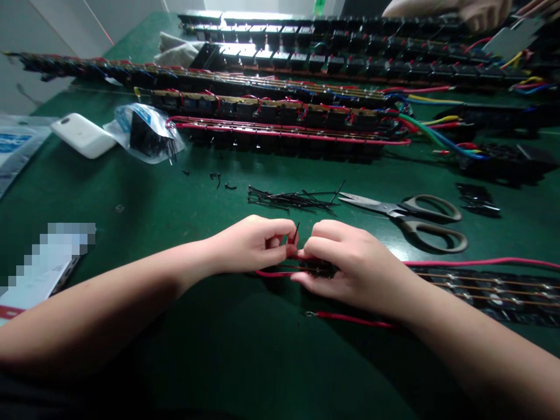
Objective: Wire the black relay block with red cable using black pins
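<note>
Pinching a thin black tie (296, 231) with our left hand (254, 242), we press the wired strip (490, 289) down under our closed right hand (350, 262); keep the tie snug around the red wire (350, 318). Beyond lie scissors (415, 217), spare ties (291, 199), more strips on the green table (175, 204).

Green table (131, 326), pale wall (52, 35) far left, dim light.

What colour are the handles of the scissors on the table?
Grey-brown handles on the scissors, lying apart from the right hand; the head view shows them.
</note>
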The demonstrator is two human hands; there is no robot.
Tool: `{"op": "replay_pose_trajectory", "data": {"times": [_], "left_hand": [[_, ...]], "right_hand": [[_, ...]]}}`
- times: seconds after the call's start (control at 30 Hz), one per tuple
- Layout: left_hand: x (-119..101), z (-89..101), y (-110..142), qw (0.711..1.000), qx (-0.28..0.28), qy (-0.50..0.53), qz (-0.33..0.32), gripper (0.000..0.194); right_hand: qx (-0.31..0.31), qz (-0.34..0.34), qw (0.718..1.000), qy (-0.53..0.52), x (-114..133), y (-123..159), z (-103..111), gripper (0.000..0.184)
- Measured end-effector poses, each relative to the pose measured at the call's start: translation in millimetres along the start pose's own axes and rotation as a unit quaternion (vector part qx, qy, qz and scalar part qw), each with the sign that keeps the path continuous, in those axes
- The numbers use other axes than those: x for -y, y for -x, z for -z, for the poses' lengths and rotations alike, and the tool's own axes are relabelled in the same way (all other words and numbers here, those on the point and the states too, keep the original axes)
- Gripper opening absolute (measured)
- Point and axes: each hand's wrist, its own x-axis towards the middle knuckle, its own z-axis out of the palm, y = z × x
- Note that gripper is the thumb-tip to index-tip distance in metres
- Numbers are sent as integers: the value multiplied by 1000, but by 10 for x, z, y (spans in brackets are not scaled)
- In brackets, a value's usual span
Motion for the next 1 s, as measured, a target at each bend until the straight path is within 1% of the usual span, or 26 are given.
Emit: {"op": "replay_pose_trajectory", "data": {"times": [0.13,0.2,0.27,0.33,0.4,0.47,0.5,0.53,0.6,0.63,0.67,0.73,0.87,0.93,1.0], "left_hand": [[109,-12,-39,990,-19,-113,-88,24],[154,-5,-47,983,-27,-147,-104,32],[191,41,-39,976,-47,-185,-105,39],[237,145,-17,962,-97,-241,-86,44],[313,293,11,938,-169,-298,-46,45],[430,442,27,910,-242,-336,4,43],[502,501,27,898,-271,-347,27,40],[580,546,21,889,-288,-353,47,41],[733,593,-5,881,-297,-359,81,56],[799,601,-22,881,-292,-358,97,60],[853,606,-38,883,-285,-356,110,60],[920,626,-63,886,-272,-353,125,52],[945,744,-64,886,-260,-360,134,32],[955,820,-41,879,-258,-373,146,31],[981,889,-11,870,-253,-390,163,35]], "right_hand": [[24,-49,997,-57,-12,-19,19,14],[39,-71,993,-82,-10,-31,34,13],[59,-93,990,-89,5,-44,53,12],[80,-116,987,-82,30,-54,73,12],[94,-139,982,-81,55,-60,86,13],[107,-168,977,-79,70,-64,87,15],[111,-178,974,-79,72,-67,84,17],[110,-186,973,-78,72,-69,81,18],[111,-191,972,-79,69,-74,75,18],[110,-190,972,-79,67,-77,73,18],[109,-189,973,-79,65,-80,72,18],[109,-188,973,-79,62,-86,72,18],[111,-193,971,-83,60,-87,68,17],[109,-195,971,-87,58,-79,63,16],[110,-198,970,-88,54,-71,58,16]]}}
